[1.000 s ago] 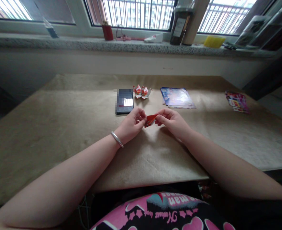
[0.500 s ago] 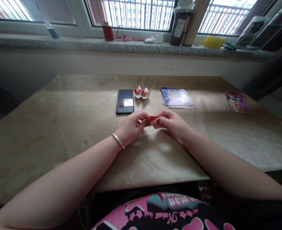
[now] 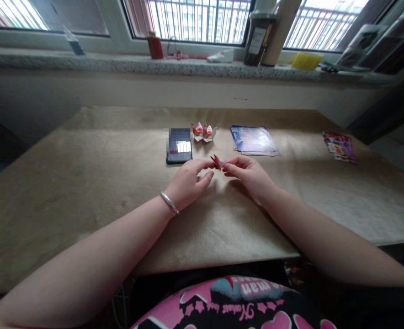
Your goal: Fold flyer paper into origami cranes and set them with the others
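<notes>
Head view looks down at two bare hands over a tan table (image 3: 85, 196). Thumb and fingers of the right hand (image 3: 249, 174) pinch a small red and white folded paper (image 3: 217, 162), which sits between the two hands. On the left hand (image 3: 187, 181), the thumb and pointing finger are apart. That fingertip is right by the paper, but I cannot tell if it touches. A silver bangle (image 3: 169, 203) is on the left wrist. Past the hands lie a black phone (image 3: 179, 156), red and white folded paper shapes (image 3: 202, 133) and shiny blue-purple sheets (image 3: 255, 139).
</notes>
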`<state>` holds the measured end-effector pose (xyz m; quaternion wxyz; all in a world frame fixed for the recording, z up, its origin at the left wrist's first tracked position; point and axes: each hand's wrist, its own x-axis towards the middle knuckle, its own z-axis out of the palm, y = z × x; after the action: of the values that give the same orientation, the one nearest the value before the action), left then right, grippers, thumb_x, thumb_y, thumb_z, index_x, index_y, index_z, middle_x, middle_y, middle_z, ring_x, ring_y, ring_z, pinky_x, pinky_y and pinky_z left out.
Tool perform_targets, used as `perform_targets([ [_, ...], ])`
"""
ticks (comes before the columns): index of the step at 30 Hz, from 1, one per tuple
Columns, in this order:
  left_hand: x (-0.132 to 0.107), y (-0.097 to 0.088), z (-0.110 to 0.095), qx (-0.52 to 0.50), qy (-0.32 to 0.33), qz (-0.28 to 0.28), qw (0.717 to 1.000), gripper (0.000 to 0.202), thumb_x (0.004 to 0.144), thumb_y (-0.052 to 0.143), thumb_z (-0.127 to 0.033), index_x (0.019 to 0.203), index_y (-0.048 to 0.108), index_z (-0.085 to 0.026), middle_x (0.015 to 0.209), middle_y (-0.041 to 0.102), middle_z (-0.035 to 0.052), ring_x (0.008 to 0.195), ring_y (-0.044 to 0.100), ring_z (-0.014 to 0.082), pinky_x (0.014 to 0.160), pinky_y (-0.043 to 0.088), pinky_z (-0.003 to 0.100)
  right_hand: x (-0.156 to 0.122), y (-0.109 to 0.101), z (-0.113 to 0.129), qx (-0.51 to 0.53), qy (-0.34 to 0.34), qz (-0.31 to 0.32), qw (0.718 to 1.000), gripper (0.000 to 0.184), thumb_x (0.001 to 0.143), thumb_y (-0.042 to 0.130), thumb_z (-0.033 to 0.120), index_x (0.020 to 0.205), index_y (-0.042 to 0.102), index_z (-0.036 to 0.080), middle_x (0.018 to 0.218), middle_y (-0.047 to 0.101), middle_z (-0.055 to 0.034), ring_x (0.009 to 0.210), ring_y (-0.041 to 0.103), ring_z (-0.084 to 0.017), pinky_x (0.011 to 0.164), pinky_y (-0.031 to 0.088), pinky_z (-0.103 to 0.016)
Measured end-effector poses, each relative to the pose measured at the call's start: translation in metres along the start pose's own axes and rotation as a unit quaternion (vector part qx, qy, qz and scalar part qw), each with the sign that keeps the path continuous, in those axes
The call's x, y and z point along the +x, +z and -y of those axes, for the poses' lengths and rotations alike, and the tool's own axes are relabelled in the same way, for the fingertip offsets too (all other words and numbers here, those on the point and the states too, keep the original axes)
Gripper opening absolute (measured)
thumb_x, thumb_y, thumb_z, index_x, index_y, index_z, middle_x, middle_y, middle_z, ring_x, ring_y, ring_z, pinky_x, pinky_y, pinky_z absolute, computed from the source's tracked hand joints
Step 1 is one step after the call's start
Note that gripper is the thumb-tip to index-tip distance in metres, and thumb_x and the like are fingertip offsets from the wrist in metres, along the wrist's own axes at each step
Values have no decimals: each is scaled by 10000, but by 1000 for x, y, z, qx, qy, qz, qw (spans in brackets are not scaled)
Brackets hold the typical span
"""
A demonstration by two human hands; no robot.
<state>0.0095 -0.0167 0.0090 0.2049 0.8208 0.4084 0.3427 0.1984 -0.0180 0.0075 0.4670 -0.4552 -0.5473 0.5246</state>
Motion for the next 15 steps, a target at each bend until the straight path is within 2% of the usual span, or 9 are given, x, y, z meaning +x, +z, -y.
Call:
perform_targets([
  [4, 0, 0, -2, -49, -31, 2, 998, 276, 829, 581, -293, 1073, 595, -165, 1064, 658, 69, 980, 606, 193, 856, 481, 329, 0, 0, -1, -20, 6, 2, 1000, 318, 643, 737, 470, 739, 629, 187, 721, 632, 2, 660, 542, -111, 632, 438, -257],
  [8, 0, 2, -2, -77, -36, -2, 996, 304, 817, 608, -320, 1071, 597, -154, 1054, 667, 73, 956, 621, 186, 840, 491, 321, -2, 2, 1, -34, 43, 5, 999, 376, 608, 742, 522, 723, 610, 189, 675, 600, 6, 612, 516, -111, 497, 369, -222],
  [15, 0, 3, -3, -137, -60, 1, 989, 286, 853, 546, -308, 1072, 610, -135, 993, 693, 79, 892, 657, 178, 775, 520, 297, -2, 2, 0, -31, 54, 7, 998, 416, 577, 755, 552, 711, 595, 191, 662, 579, 18, 560, 482, -91, 460, 372, -207],
])
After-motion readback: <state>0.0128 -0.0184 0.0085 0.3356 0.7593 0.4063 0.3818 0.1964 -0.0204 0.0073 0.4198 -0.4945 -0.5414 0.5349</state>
